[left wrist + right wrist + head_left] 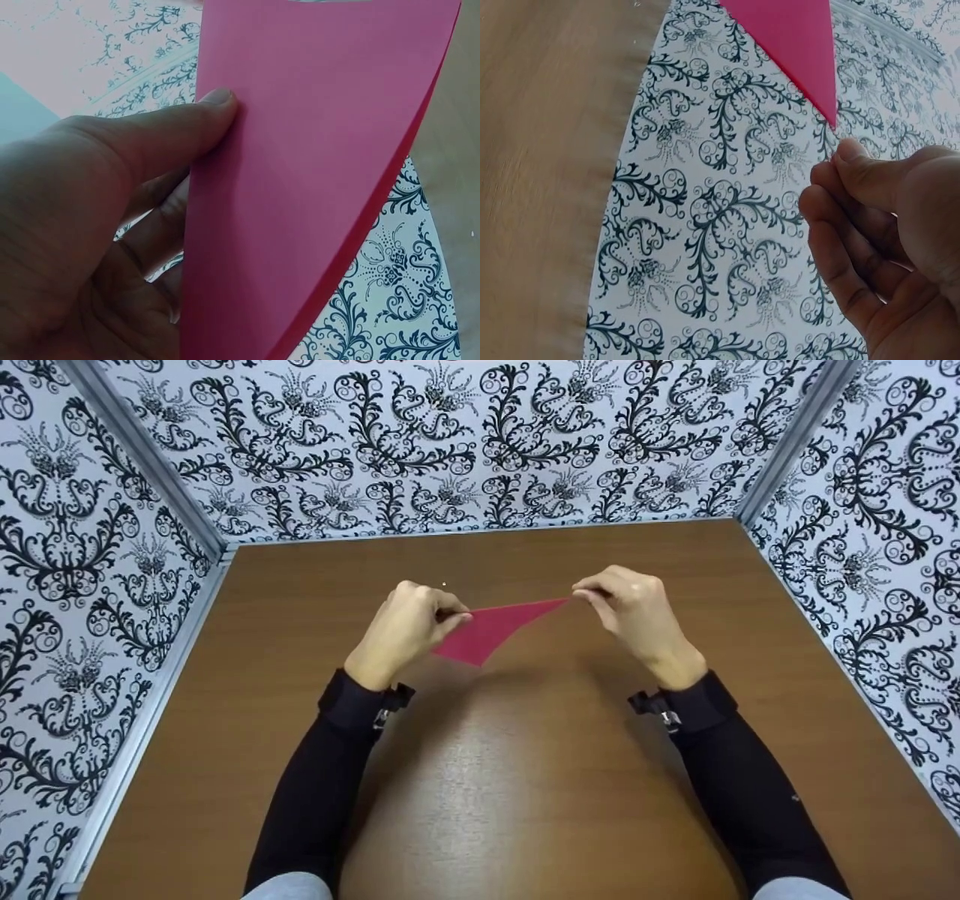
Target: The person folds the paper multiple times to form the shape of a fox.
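A pink sheet of paper (484,634), folded to a point, is held up over the table. My left hand (409,622) pinches its edge, with the thumb lying on the near face in the left wrist view; the other fingers are partly hidden behind the paper (315,135). My right hand (634,604) is just off the paper's pointed right tip. In the right wrist view, a narrow gap shows between that tip and the right hand (885,225), whose thumb and forefinger are drawn together with the other fingers curled.
Beneath both hands lies a brown wooden table (525,780). White walls (487,442) with a black scroll pattern stand at the back and both sides, joined by grey metal posts (142,450). Black straps with small cameras (382,705) are round the wrists.
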The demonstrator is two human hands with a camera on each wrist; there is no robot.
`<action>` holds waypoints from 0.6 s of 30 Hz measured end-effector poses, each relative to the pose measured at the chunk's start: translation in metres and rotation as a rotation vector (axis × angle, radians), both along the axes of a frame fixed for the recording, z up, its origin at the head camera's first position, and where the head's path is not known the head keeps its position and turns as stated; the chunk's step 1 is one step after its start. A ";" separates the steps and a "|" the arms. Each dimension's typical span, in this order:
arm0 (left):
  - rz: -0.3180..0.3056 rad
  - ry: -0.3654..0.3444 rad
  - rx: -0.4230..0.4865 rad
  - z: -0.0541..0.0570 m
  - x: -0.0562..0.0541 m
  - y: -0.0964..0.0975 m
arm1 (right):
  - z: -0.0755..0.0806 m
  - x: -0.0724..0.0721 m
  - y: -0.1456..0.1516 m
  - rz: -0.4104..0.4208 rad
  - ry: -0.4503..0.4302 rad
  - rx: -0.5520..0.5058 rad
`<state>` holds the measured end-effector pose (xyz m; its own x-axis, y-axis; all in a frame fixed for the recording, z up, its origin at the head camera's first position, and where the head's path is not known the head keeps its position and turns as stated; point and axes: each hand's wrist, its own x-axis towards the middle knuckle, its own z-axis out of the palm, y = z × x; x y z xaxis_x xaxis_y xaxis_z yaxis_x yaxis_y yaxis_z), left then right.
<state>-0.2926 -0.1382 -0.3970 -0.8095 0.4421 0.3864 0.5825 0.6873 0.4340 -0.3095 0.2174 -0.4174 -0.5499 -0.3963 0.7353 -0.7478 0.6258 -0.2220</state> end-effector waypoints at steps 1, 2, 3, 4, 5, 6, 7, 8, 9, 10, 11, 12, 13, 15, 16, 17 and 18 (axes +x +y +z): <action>-0.003 0.000 -0.003 0.000 0.000 0.001 | 0.000 0.001 -0.002 0.003 0.007 -0.007; -0.004 0.001 -0.006 0.000 0.000 0.002 | 0.000 0.002 -0.004 0.011 0.014 -0.016; -0.007 0.002 -0.008 -0.001 0.000 0.004 | 0.000 0.004 -0.006 0.021 0.018 -0.025; -0.009 0.003 -0.010 -0.001 0.000 0.005 | 0.000 0.005 -0.009 0.032 0.023 -0.033; -0.012 0.004 -0.011 -0.002 0.000 0.007 | 0.000 0.007 -0.012 0.043 0.027 -0.038; -0.014 0.005 -0.011 -0.002 0.001 0.008 | -0.001 0.009 -0.015 0.056 0.029 -0.042; -0.016 0.007 -0.012 -0.003 0.001 0.010 | -0.001 0.011 -0.019 0.068 0.033 -0.043; -0.018 0.008 -0.012 -0.004 0.001 0.011 | -0.002 0.012 -0.022 0.078 0.036 -0.042; -0.021 0.009 -0.011 -0.004 0.002 0.013 | -0.002 0.014 -0.025 0.086 0.036 -0.034; -0.023 0.011 -0.011 -0.005 0.002 0.014 | -0.003 0.016 -0.027 0.092 0.035 -0.028; -0.024 0.013 -0.011 -0.005 0.003 0.015 | -0.003 0.018 -0.030 0.098 0.035 -0.019; -0.026 0.014 -0.012 -0.005 0.003 0.017 | -0.004 0.019 -0.032 0.103 0.034 -0.010; -0.030 0.016 -0.012 -0.006 0.004 0.018 | -0.005 0.020 -0.034 0.107 0.033 0.002; -0.032 0.017 -0.015 -0.006 0.005 0.020 | -0.007 0.022 -0.038 0.115 0.028 0.020; -0.034 0.017 -0.016 -0.007 0.006 0.021 | -0.008 0.023 -0.040 0.120 0.027 0.030; -0.036 0.017 -0.018 -0.007 0.006 0.022 | -0.009 0.024 -0.041 0.124 0.028 0.040; -0.039 0.017 -0.019 -0.007 0.007 0.023 | -0.010 0.024 -0.043 0.128 0.026 0.049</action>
